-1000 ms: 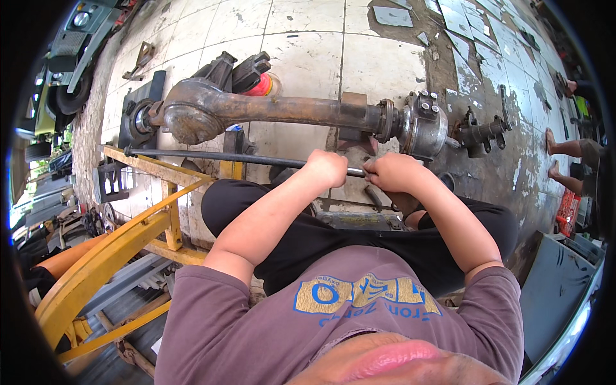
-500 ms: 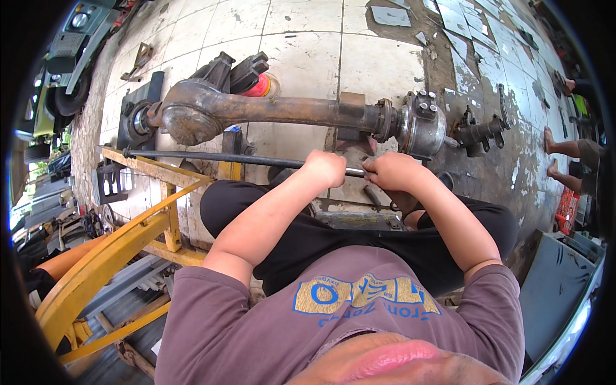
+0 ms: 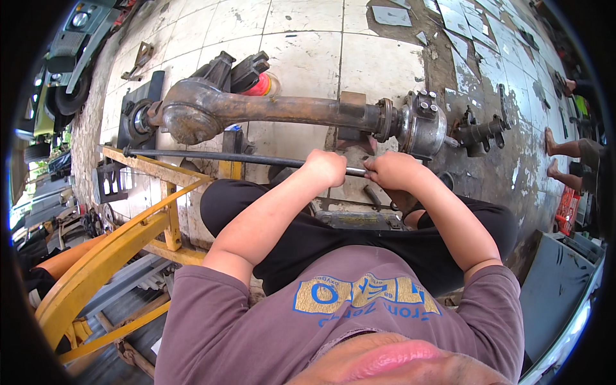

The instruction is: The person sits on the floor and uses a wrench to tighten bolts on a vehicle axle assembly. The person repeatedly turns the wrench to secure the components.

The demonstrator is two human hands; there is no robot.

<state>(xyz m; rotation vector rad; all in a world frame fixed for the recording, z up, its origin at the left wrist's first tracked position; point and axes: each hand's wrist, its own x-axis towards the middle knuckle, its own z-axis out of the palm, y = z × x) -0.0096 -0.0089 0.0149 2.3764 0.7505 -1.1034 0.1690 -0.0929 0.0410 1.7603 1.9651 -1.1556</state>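
A long black metal rod (image 3: 224, 156) lies level across my front, its bright bare end at the right. My left hand (image 3: 326, 168) is closed around it close to that bare end. At the tip, my right hand (image 3: 393, 170) has its fingers closed on the rod's bare end; its palm side is hidden. The rod's far left end is beside a yellow frame (image 3: 167, 215). Just beyond my hands a rusty vehicle axle (image 3: 282, 110) rests on the floor, with a round housing at its left and a metal hub (image 3: 423, 127) at its right.
A loose metal part (image 3: 478, 136) lies right of the hub. Behind the axle sit dark castings (image 3: 247, 72) and a red roll (image 3: 260, 85). A grey panel (image 3: 558, 282) stands at right. Another person's bare legs (image 3: 564, 149) show at the right edge. Broken floor tiles lie farther off.
Almost nothing differs. My right hand has shifted very slightly at the rod's end, while the rod and my left hand stay in nearly the same place.
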